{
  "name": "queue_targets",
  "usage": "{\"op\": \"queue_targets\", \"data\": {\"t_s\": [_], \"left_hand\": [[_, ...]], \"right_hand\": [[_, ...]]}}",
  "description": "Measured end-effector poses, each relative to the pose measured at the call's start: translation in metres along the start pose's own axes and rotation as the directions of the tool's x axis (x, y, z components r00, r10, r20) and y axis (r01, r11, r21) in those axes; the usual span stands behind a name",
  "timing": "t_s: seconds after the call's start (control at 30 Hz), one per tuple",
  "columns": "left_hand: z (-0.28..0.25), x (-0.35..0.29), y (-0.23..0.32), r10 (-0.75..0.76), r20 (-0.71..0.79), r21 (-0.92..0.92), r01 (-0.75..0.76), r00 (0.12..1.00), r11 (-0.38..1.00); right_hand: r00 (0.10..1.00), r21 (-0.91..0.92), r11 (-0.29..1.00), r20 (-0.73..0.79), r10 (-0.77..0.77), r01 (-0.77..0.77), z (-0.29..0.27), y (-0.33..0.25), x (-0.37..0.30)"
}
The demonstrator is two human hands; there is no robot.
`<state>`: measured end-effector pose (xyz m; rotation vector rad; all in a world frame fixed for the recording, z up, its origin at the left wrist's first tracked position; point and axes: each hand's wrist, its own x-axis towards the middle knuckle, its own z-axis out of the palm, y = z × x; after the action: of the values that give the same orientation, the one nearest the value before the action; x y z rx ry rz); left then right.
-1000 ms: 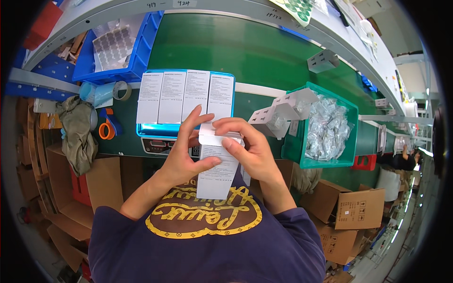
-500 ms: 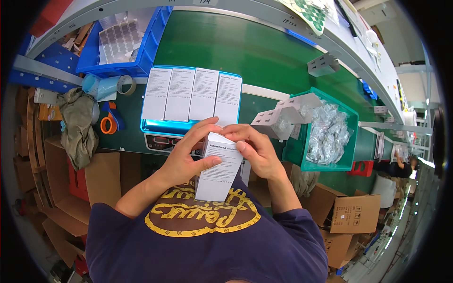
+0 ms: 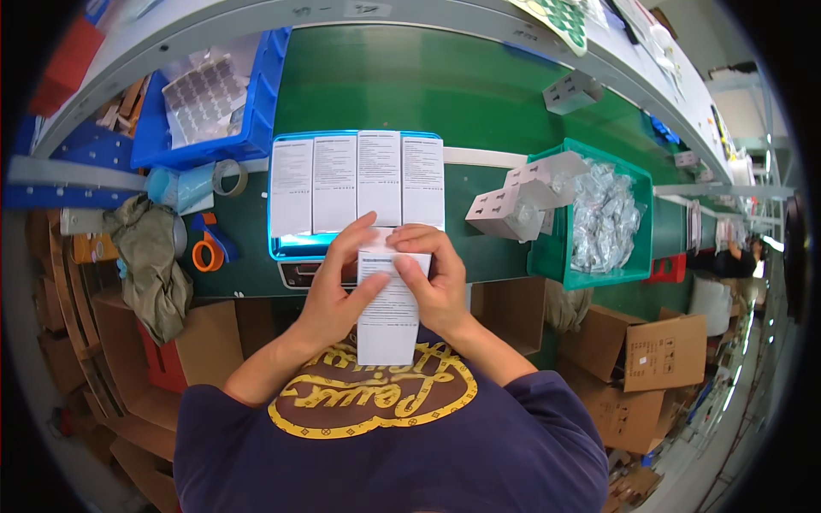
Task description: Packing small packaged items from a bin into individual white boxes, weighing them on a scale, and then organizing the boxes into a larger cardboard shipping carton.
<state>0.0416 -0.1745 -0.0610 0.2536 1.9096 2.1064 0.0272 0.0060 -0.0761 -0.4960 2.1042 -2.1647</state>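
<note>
A slim white carton [image 3: 386, 321] with printed lines on its face stands close in front of my chest, held between both hands. My left hand [image 3: 344, 278] grips its left side, thumb on the printed face and fingers up by the top end. From the right, my right hand [image 3: 434, 278] has its thumb on the face near the upper edge and its fingers bent over the top. The fingers partly hide the top flap. Just beyond, several similar white cartons [image 3: 335, 184] lie side by side on a scale with a shiny blue tray [image 3: 286, 246].
On the right, a green bin [image 3: 558, 269] holds small clear plastic bags, with open white cartons [image 3: 505, 209] leaning by it. Orange-handled scissors [image 3: 208, 253], tape rolls [image 3: 229, 178] and a blue crate [image 3: 261, 107] are on the left. Cardboard boxes [image 3: 667, 350] stand below the bench.
The carton has turned from a tilt to nearly straight, and its raised top flap now lies lower under my fingers. My right hand has moved left with it. The view has shifted slightly.
</note>
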Motion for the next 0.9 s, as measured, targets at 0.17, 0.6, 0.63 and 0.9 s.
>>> {"op": "queue_targets", "data": {"t_s": [0.17,0.6,0.63,0.9], "left_hand": [[-0.047,0.062,-0.016,0.027,-0.27,0.324,0.065,0.962,0.944],[0.075,0.118,-0.01,0.088,0.025,0.599,-0.085,0.996,0.796],[0.12,0.123,-0.017,-0.105,0.052,0.378,0.078,0.993,0.923],[0.207,0.197,-0.176,-0.142,0.068,0.459,0.096,0.987,0.883]], "right_hand": [[0.89,-0.295,0.954,-0.449,-0.084,-0.059,-0.018,0.007,0.039],[0.581,-0.583,0.148,-0.684,0.441,-0.799,-0.432,0.151,-0.146],[0.562,-0.58,0.099,-0.71,0.424,-0.808,-0.435,0.159,-0.138],[0.787,-0.663,0.492,-0.613,0.076,-0.564,-0.433,0.156,-0.112]]}}
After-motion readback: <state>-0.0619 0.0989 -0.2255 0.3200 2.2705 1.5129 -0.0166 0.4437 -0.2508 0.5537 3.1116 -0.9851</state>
